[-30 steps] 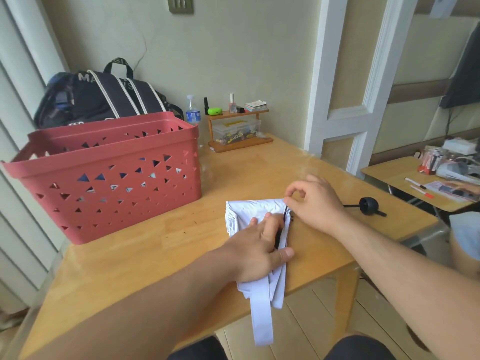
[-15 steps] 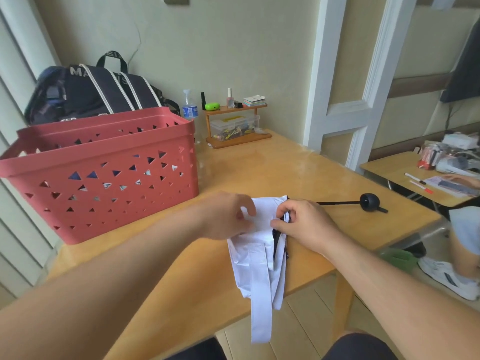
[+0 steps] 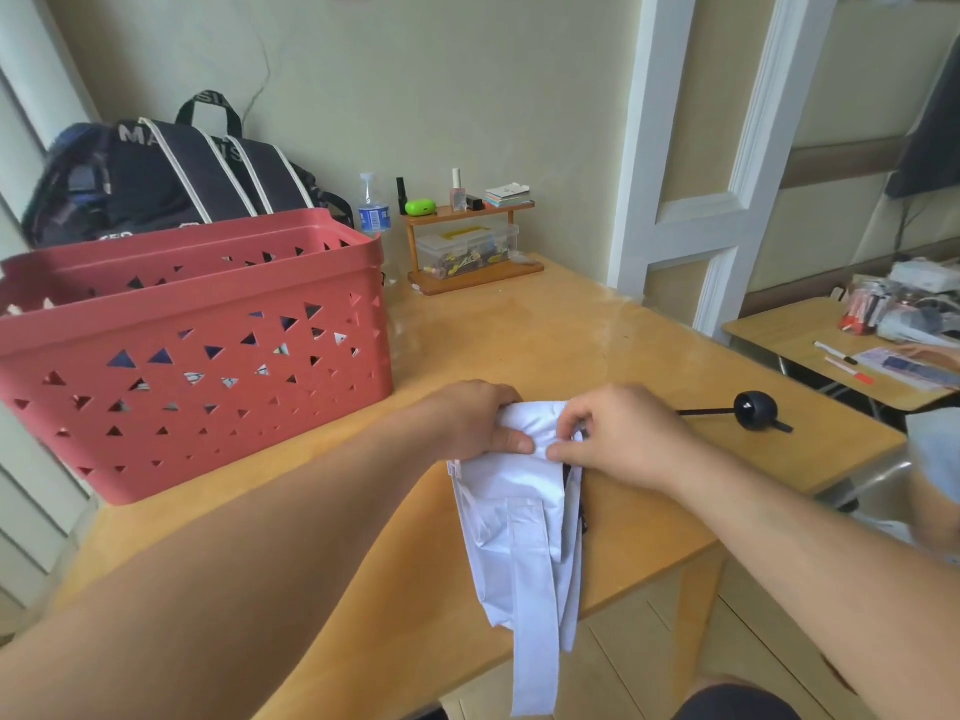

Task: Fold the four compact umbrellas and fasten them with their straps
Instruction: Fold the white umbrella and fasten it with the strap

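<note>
A white compact umbrella (image 3: 519,517) lies on the wooden table (image 3: 519,345), its canopy folds hanging over the near edge. A long white strap (image 3: 535,662) dangles from it below the table edge. Its black shaft runs right to a round black handle (image 3: 754,410). My left hand (image 3: 475,420) pinches the canopy's top fold from the left. My right hand (image 3: 615,433) pinches the same fold from the right, thumbs almost touching. The dark ribs show along the canopy's right side.
A red perforated basket (image 3: 192,356) stands at the left with things dimly visible through its holes. Behind it sit a dark bag (image 3: 171,174), a water bottle (image 3: 373,207) and a small wooden shelf (image 3: 467,252). A second desk (image 3: 852,350) with clutter stands right.
My left hand lifted off the canopy's middle and moved up to its top fold. My right hand shifted left, and both now pinch the same fold together.
</note>
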Demonstrator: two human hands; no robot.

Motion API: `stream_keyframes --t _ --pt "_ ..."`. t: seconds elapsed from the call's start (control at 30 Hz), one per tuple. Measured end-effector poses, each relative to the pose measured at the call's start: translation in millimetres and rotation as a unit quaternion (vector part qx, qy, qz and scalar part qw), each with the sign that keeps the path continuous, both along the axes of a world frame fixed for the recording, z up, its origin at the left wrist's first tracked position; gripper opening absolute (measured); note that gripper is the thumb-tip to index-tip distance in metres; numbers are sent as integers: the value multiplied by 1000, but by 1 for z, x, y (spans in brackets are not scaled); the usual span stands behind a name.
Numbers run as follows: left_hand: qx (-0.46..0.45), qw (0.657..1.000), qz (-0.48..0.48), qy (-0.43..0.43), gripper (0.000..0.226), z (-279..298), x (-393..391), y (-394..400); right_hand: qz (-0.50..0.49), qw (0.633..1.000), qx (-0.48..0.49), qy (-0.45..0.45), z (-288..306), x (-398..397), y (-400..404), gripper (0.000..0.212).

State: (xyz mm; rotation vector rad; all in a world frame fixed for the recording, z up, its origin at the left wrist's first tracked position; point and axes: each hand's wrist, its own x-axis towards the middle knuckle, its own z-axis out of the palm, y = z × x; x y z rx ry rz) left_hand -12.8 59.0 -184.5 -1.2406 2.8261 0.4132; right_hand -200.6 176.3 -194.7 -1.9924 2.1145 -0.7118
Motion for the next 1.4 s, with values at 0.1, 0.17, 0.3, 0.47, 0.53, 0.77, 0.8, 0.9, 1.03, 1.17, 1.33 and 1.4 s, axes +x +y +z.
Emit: stream_keyframes --t 0.1,0.17,0.3,0.47,0.53,0.77,0.8,0.9,1.03,1.17,1.33,1.4 --pt "-2 1000 16 19 67 -4 2 -1 7 996 -70 47 14 4 -23 25" --pt "-9 999 31 23 70 -7 4 -1 36 994 19 101 9 4 -35 42" --pt "-33 998 51 -8 76 -12 9 -2 71 981 120 136 -6 -9 -36 54" --pt "-59 996 61 -33 79 -9 11 3 95 971 148 163 1 -9 -30 53" --pt "-65 994 64 -52 77 -4 8 6 93 968 153 177 6 -4 -29 44" --pt "-125 985 77 -94 64 9 6 25 74 966 147 200 26 11 -16 39" --pt "-128 985 72 -85 69 12 7 28 76 967 151 188 30 12 -12 39" --pt "-144 984 57 -90 71 25 11 40 84 970 155 168 42 13 -3 38" --pt "-162 982 54 -80 71 43 17 57 94 975 133 154 62 13 11 36" --pt "-167 982 62 -58 71 56 25 74 95 974 75 194 84 22 26 50" --pt "-194 978 58 -43 59 79 37 106 95 963 8 253 81 46 55 65" --pt "-214 975 47 -40 56 86 41 120 79 965 -7 252 86 49 68 54"
